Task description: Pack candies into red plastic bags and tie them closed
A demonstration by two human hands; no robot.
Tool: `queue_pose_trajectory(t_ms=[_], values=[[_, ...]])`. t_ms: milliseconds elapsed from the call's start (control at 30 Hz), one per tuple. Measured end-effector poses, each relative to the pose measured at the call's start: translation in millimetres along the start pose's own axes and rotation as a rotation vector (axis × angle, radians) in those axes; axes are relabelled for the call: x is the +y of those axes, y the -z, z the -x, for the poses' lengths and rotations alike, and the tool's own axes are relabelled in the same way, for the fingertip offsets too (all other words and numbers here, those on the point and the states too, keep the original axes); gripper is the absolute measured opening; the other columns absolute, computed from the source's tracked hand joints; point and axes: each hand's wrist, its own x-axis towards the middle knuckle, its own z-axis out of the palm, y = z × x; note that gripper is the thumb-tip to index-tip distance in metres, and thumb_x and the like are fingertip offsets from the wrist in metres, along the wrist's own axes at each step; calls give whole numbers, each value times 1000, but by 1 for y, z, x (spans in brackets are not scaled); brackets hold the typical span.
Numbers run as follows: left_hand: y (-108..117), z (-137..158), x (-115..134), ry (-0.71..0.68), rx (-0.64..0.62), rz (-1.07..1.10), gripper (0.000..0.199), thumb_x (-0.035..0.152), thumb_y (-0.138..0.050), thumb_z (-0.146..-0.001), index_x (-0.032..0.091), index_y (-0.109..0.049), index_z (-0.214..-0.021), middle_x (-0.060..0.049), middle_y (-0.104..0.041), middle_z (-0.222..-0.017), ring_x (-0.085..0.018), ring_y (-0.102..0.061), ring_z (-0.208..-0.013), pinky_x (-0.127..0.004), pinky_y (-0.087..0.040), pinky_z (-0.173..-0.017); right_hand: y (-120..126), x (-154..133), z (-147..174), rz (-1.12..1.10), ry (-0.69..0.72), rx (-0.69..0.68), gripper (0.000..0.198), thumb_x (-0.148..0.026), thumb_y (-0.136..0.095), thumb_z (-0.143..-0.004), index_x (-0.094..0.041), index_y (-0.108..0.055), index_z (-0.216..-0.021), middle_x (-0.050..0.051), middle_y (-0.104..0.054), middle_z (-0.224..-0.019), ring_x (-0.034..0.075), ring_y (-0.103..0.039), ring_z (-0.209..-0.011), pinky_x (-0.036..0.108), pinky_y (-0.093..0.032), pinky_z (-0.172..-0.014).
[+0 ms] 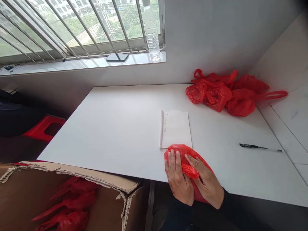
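Observation:
A red plastic bag (176,148) lies at the table's front edge, its lower part passing over the edge toward my body. My left hand (178,179) rests on its left side with the fingers stretched out flat. On the right side lies my right hand (208,183), its fingers also extended over the plastic. Between the two hands a bunched red strip (191,170) of the bag sticks up. The bag's far end covers the near edge of a white notepad (175,128), which has small writing at its left and top. What the bag holds is hidden.
Several red plastic bags (216,93) are heaped at the table's back right corner. A black pen (252,146) lies on the white table (120,128). An open cardboard box (96,175) with red bags inside stands front left. A phone (117,57) and water bottle (152,35) occupy the windowsill.

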Motion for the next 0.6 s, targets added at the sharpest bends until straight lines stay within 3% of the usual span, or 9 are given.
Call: queue_pose_trajectory(t_ms=[200, 400, 500, 600], values=[[-2, 0, -2, -28, -16, -31, 59, 14, -36, -98, 21, -31, -157, -6, -39, -160, -25, -29, -151, -46, -23, -125, -4, -3, 3, 73, 1, 22, 56, -28, -33, -107, -32, -18, -161, 1, -35, -160, 25, -37, -145, 52, -42, -117], [0, 3, 2, 33, -83, -23, 62, 14, -38, -97, 23, -29, -158, -5, -34, -162, -25, -28, -151, -50, -23, -126, -7, 3, 6, 99, 33, 34, 57, -30, -33, -106, -32, -18, -161, 3, -36, -159, 29, -39, -143, 57, -44, -113], [12, 7, 10, 118, -162, 49, 63, 15, -40, -96, 26, -30, -158, -3, -32, -163, -25, -25, -152, -51, -23, -126, -3, 4, 15, 17, 10, 46, 54, -35, -37, -105, -35, -27, -158, 1, -40, -157, 31, -42, -141, 59, -43, -113], [33, 8, 25, 258, -117, 166, 55, 22, -46, -97, 29, -41, -152, -5, -32, -162, -26, -27, -151, -49, -31, -122, 8, 0, 23, -100, -142, 70, 47, -42, -40, -104, -38, -41, -151, -2, -46, -152, 31, -44, -140, 60, -39, -115]])
